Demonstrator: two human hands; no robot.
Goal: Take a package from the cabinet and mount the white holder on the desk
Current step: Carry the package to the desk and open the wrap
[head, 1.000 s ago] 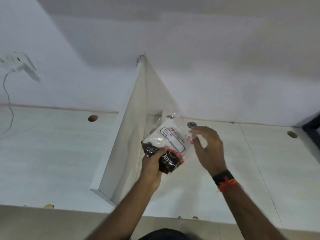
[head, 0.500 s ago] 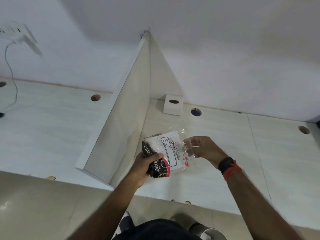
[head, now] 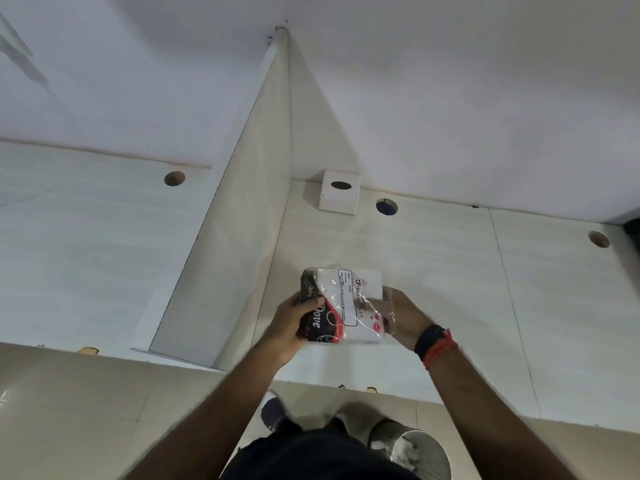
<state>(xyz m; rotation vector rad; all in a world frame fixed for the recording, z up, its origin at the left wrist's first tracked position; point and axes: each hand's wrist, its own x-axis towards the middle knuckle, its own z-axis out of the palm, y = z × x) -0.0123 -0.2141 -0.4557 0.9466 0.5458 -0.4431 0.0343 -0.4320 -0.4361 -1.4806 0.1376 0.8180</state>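
A person stands at a pale desk (head: 450, 271), both hands raised over it and closed on a clear plastic package (head: 346, 306); the left hand (head: 291, 323) grips the package's left end, its thumb pressed across a dark wrapper with red and white lettering inside the bag; the right hand (head: 405, 317) pinches the loose clear plastic at the package's right edge, fingers curled around it; a white printed label faces up on the bag, its text too small to read in full; white contents show beneath the label, though what they are cannot be told; a black band (head: 429, 337) and a red thread (head: 441, 349) circle the right wrist; the package is held above the desk's near half, just right of an upright divider (head: 239, 237) that runs from the front edge back to the wall (head: 450, 98); a white box (head: 337, 199) with an oval slot in its top sits on the desk at the back, near the corner where divider meets wall; a round cable hole (head: 386, 206) lies just right of the box, with another hole (head: 598, 239) far right and a third (head: 174, 178) on the desk section left of the divider; below the desk edge, a metal bin (head: 415, 452) holding crumpled white paper stands on a tiled floor (head: 86, 410) by the person's foot.
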